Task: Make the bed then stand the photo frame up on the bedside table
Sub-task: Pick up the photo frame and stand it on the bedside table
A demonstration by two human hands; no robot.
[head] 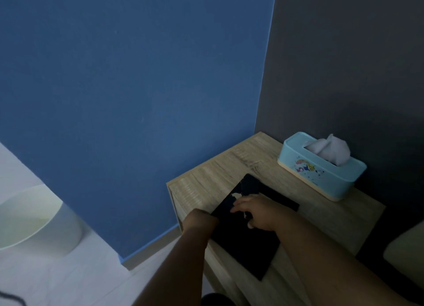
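The black photo frame (pixel 247 248) lies flat, back side up, on the wooden bedside table (pixel 332 223). Its fold-out stand (pixel 251 184) shows near the far corner. My left hand (pixel 202 218) is at the frame's left edge, the fingers hidden under that edge as if gripping it. My right hand (pixel 254 211) lies on the frame's back just below the stand, fingers spread and pointing left, thumb pointing toward me.
A light blue tissue box (pixel 321 168) with a tissue sticking out stands at the table's back right. Blue wall to the left, dark grey wall behind. A white round bin (pixel 41 218) sits on the pale floor at left. A pale cushion edge (pixel 408 248) shows at right.
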